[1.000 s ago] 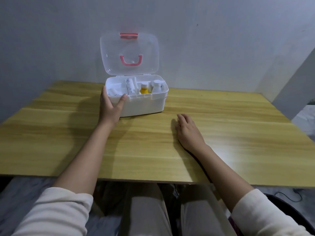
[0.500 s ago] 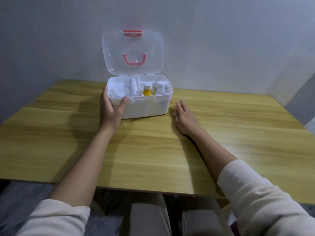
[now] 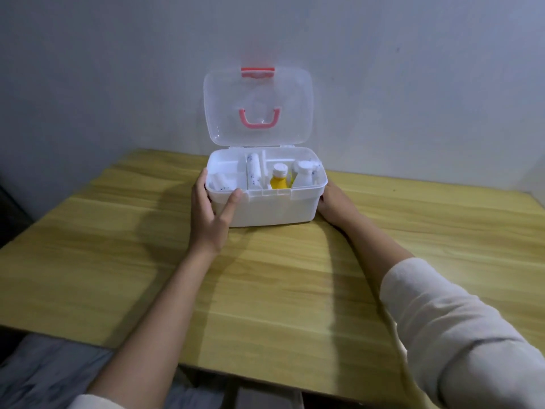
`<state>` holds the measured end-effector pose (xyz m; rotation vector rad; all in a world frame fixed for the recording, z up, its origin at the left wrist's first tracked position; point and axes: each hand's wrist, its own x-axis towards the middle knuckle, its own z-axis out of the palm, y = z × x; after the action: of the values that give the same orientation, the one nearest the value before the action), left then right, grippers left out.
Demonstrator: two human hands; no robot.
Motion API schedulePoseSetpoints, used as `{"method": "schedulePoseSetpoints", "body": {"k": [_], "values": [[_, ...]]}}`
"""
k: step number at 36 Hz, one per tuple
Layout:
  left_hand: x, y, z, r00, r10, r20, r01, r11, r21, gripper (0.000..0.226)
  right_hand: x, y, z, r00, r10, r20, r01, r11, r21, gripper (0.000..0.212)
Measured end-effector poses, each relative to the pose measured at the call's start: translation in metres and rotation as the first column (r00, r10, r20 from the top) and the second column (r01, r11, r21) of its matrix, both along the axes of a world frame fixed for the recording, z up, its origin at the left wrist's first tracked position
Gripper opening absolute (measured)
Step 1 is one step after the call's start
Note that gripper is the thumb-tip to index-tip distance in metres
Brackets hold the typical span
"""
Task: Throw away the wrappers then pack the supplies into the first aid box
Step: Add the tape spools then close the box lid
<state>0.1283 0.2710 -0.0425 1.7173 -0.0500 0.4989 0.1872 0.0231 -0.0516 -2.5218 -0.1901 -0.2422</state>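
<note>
Hands: left hand [image 3: 211, 214], right hand [image 3: 334, 202] clasp first aid box [image 3: 274, 209] ends | box between them, lid up

No legible text anywhere, faint bluish print on the wrapped rolls [image 3: 254, 172] inside the first aid box [image 3: 274, 209] too blurred to read, yellow bottle [image 3: 278, 182] showing no readable label

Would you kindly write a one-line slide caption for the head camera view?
Both hands, left and right, hold the packed first aid box, lid open, on a wooden table.
</note>
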Motion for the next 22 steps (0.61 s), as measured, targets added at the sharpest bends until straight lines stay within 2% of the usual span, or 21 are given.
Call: {"method": "schedulePoseSetpoints", "body": {"k": [7,16,19,22], "values": [[-0.002,-0.001,0.003,1.000,-0.010,-0.009,0.010,1.000,-0.004,0.082,-0.014,-0.001,0.000,0.993,-0.062,0.105,0.054,0.995,0.085,0.028],[-0.004,0.000,0.007,0.998,-0.050,-0.033,0.048,0.998,-0.046,0.080,-0.038,-0.011,-0.003,0.978,-0.169,0.118,0.146,0.972,0.183,0.018],[-0.005,0.000,0.009,0.997,-0.057,-0.047,0.054,0.997,-0.054,0.075,-0.044,-0.020,0.004,0.954,-0.278,0.109,0.239,0.930,0.281,0.021],[-0.006,0.002,0.010,0.995,-0.069,-0.076,0.064,0.996,-0.057,0.083,-0.042,-0.028,0.023,0.914,-0.382,0.139,0.306,0.873,0.380,0.022]]}}
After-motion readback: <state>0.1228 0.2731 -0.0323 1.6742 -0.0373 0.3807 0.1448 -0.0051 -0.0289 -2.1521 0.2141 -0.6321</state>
